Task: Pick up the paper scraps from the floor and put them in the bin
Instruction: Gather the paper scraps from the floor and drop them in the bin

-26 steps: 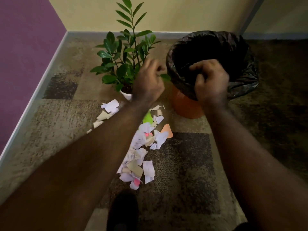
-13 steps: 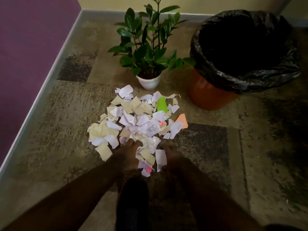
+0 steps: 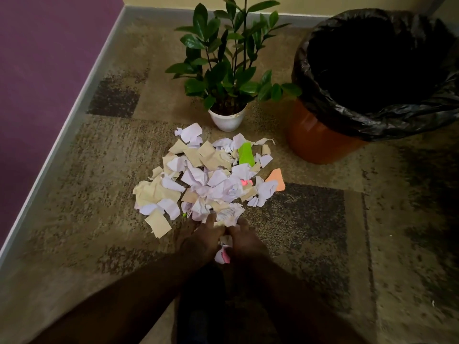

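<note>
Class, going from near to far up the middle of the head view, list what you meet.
Hands gathering scraps: left hand, right hand → paper scraps → white plant pot → grey skirting.

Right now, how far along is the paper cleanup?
Early. Nothing shows as binned: the inside of the bin is too dark to see. In hand: the left hand and right hand are gathering scraps at the near edge of the pile. Left: nearly the whole pile, including the green scrap and orange scrap.
</note>
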`<action>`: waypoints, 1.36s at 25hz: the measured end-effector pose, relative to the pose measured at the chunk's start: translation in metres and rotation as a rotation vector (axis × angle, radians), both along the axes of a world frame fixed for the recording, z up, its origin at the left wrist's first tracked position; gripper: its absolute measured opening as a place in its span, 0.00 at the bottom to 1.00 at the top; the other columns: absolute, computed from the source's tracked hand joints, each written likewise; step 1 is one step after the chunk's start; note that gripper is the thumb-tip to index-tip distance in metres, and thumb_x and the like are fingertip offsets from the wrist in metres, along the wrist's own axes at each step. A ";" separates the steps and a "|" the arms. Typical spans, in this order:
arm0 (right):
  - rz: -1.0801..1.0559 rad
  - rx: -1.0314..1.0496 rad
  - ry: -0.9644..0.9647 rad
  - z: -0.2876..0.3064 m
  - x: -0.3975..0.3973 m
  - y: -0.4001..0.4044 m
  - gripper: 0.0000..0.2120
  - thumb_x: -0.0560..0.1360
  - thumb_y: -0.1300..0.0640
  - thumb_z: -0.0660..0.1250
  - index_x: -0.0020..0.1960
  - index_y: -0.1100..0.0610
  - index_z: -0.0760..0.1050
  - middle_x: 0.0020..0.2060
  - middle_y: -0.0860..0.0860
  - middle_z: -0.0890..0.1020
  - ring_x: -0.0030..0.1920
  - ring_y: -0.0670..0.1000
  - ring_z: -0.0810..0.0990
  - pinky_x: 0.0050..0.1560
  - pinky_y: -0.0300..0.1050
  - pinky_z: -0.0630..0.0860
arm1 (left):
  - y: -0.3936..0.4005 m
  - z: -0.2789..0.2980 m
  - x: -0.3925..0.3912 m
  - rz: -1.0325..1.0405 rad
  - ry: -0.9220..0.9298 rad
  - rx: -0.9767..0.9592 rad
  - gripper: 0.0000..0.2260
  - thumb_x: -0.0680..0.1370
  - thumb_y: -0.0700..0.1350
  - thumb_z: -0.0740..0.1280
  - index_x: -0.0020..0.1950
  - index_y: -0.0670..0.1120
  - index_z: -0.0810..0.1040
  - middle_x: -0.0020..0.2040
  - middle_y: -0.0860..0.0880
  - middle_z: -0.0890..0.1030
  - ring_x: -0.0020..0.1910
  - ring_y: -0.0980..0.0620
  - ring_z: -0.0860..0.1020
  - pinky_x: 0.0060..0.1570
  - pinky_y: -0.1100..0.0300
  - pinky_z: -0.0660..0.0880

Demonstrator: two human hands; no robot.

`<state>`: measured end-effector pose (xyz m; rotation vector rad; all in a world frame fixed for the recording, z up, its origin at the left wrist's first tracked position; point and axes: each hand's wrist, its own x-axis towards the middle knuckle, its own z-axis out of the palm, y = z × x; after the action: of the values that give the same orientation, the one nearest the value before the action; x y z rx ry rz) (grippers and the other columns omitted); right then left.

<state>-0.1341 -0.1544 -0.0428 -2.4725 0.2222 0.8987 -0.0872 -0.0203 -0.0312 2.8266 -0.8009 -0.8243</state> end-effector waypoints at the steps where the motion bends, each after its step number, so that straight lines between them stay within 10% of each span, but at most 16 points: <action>1: 0.007 0.005 -0.011 -0.001 0.000 0.003 0.26 0.72 0.50 0.69 0.68 0.51 0.68 0.74 0.55 0.59 0.70 0.59 0.65 0.65 0.56 0.72 | 0.001 -0.001 0.002 -0.006 0.027 -0.031 0.14 0.80 0.51 0.60 0.64 0.51 0.74 0.76 0.44 0.59 0.70 0.45 0.68 0.68 0.59 0.62; 4: -0.128 0.073 -0.051 0.001 0.002 0.007 0.19 0.75 0.51 0.63 0.65 0.51 0.71 0.67 0.55 0.74 0.61 0.56 0.77 0.63 0.52 0.74 | 0.006 0.000 0.006 0.012 0.131 -0.097 0.15 0.79 0.48 0.63 0.64 0.47 0.75 0.73 0.44 0.63 0.67 0.45 0.70 0.65 0.59 0.65; 8: -0.166 0.135 -0.035 0.006 0.007 0.001 0.17 0.80 0.61 0.59 0.67 0.60 0.72 0.65 0.58 0.76 0.58 0.51 0.76 0.36 0.18 0.67 | 0.009 0.003 0.017 0.042 0.182 -0.119 0.17 0.78 0.49 0.64 0.66 0.45 0.73 0.70 0.43 0.67 0.70 0.47 0.67 0.68 0.58 0.61; 17: -0.168 0.048 0.080 0.045 0.049 -0.037 0.12 0.75 0.58 0.68 0.57 0.59 0.81 0.54 0.58 0.83 0.54 0.55 0.81 0.54 0.43 0.76 | -0.020 0.029 0.052 0.154 0.248 -0.094 0.19 0.70 0.45 0.75 0.58 0.40 0.79 0.54 0.42 0.81 0.50 0.46 0.80 0.41 0.63 0.70; 21: -0.022 -0.012 0.072 0.088 0.081 -0.063 0.14 0.74 0.57 0.71 0.59 0.59 0.80 0.54 0.56 0.82 0.53 0.53 0.81 0.52 0.43 0.79 | -0.037 0.061 0.080 0.170 0.273 -0.093 0.22 0.67 0.47 0.77 0.57 0.42 0.79 0.50 0.46 0.80 0.43 0.51 0.76 0.37 0.65 0.69; 26: 0.055 -0.047 0.019 0.169 0.115 -0.107 0.09 0.72 0.60 0.73 0.51 0.62 0.81 0.32 0.50 0.80 0.27 0.41 0.76 0.20 0.27 0.66 | -0.061 0.126 0.106 0.118 0.167 -0.164 0.15 0.67 0.48 0.76 0.51 0.43 0.82 0.48 0.45 0.83 0.47 0.48 0.80 0.40 0.65 0.67; 34: -0.134 -0.233 -0.303 0.291 0.121 -0.187 0.11 0.69 0.50 0.75 0.50 0.50 0.80 0.34 0.45 0.79 0.35 0.44 0.76 0.31 0.39 0.67 | -0.133 0.241 0.131 0.168 -0.050 -0.463 0.16 0.68 0.48 0.77 0.54 0.47 0.80 0.44 0.53 0.78 0.39 0.56 0.75 0.30 0.67 0.67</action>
<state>-0.0130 -0.3413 0.2487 -2.7288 0.4001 0.4559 0.0438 -0.1532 0.2098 2.4649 -0.6463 -0.4713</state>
